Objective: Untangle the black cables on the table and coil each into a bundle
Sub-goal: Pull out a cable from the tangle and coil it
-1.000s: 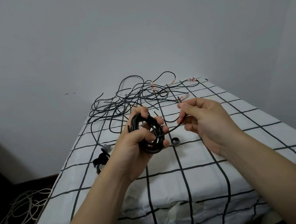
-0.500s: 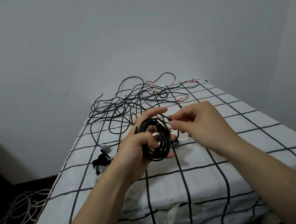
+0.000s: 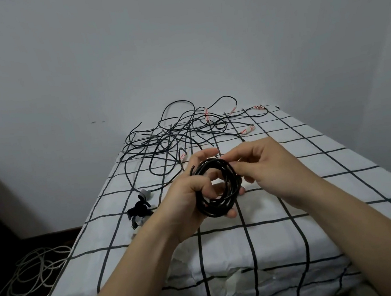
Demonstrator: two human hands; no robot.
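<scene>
Centre frame: left hand [image 3: 183,199] grips a coiled black cable [image 3: 216,212], fingers curled through the loop, held above the checked table [image 3: 318,181]. Right hand [image 3: 266,163] is up against it, fingertips pinching the coil's upper right edge. Both hands are close together on the same bundle. The rest of the black cables [image 3: 175,138] lie tangled at the table's far end, upper centre. Black straps [image 3: 139,211] lie left of the hands. Pale cable [image 3: 36,265] on the floor, lower left.

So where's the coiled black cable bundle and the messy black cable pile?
coiled black cable bundle [image 3: 214,212]: head view, lower loops.
messy black cable pile [image 3: 168,136]: head view, middle of tangle.
</scene>
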